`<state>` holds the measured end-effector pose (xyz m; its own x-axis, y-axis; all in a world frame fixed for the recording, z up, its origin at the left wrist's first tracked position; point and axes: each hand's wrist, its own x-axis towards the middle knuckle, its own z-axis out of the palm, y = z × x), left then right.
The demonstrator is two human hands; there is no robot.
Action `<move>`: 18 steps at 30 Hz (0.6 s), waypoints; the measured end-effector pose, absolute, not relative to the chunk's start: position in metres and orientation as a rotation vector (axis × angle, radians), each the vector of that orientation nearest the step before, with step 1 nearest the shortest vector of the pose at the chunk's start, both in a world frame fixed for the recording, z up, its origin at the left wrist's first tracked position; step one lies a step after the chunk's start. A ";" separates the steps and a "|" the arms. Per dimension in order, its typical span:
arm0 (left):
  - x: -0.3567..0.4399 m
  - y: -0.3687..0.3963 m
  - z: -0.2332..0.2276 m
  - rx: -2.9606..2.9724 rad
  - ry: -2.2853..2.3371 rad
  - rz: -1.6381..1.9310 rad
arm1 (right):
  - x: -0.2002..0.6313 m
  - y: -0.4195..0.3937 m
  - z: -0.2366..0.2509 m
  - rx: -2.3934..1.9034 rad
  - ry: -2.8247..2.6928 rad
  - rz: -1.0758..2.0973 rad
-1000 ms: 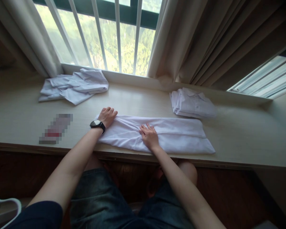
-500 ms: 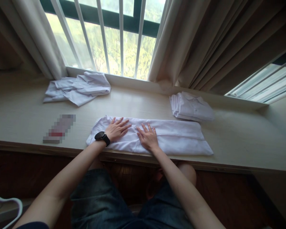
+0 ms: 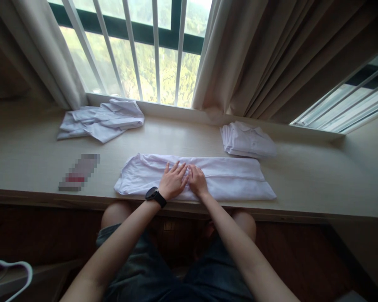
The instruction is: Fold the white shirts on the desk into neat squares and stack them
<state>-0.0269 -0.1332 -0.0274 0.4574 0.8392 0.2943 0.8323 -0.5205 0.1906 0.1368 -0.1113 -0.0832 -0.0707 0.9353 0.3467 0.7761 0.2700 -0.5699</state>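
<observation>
A white shirt [image 3: 233,178], folded into a long flat strip, lies along the front of the light wooden ledge. My left hand [image 3: 173,181], with a black watch on its wrist, rests on the middle of the cloth, fingers stretched out and slightly apart. Right beside it, my right hand [image 3: 197,181] has its fingers bent together on the fabric, gripping a bit of it near the left fingertips. Its thumb is hidden. Wrinkles show at the left end of the shirt, while the right part lies smoother.
Against the window side lies a loose, crumpled white garment [image 3: 102,120]. A neatly folded stack of white shirts [image 3: 247,139] sits at the back right. On the left is a blurred-out flat object [image 3: 79,173]. Curtains [image 3: 239,54] hang beside the barred window. A white hanger-like loop [image 3: 27,272] shows lower left.
My left hand has slid right across the shirt until it is beside my right hand. The right hand's fingers, spread flat before, are now bent together.
</observation>
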 end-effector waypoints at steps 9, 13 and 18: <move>-0.010 -0.140 -0.067 2.667 1.507 0.558 | 0.187 -0.110 -0.073 -1.613 -1.488 0.307; -0.008 -0.139 -0.065 2.707 1.498 0.627 | 0.293 -0.115 -0.053 -2.101 -1.228 -0.051; -0.008 -0.137 -0.064 2.758 1.359 0.553 | 0.411 -0.115 -0.030 -2.541 -0.913 0.201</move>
